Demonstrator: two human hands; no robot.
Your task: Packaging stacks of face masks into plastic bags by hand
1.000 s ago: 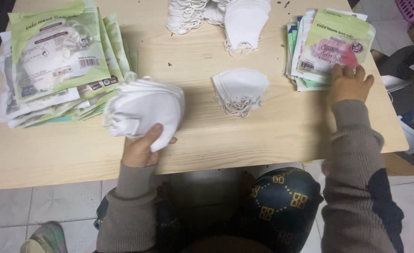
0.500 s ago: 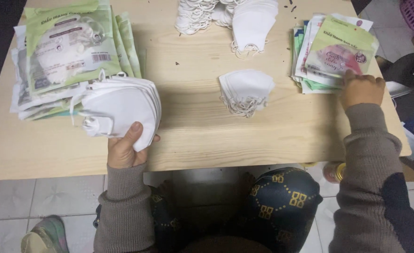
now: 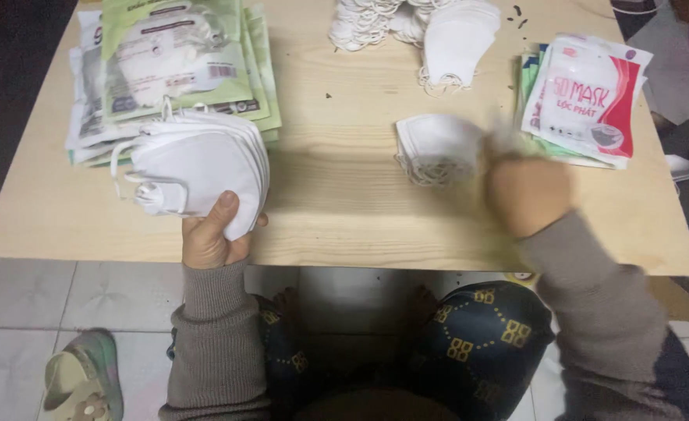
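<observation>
Masks in hand: a fanned stack of white folded face masks, seen from the head camera, gripped at its lower corner and held over the near left part of the worktop, in front of the packets there.
Handling: by the look of them, light, soft and easily crushed; the layers would slide apart if pinched loosely, and the ear loops dangling on the left edge could snag. The firm place to grip is the folded lower edge, where all layers meet.
Left hand: clamped on the stack, thumb on top, fingers beneath, wrist at the near edge of the worktop, forearm in a grey-brown knitted sleeve rising from the lap.
Right hand: blurred, over the right part of the worktop, just beside a small loose pile of masks and near the packets on the right; I cannot tell whether it is open or closed on anything.
Left pile: green and clear mask packets stacked at the far left.
Right pile: flat packets, the top one white and red, lying fanned.
Far edge: more loose white masks heaped at the top centre.
Below: tiled floor, patterned dark trousers, a sandal at lower left.
</observation>
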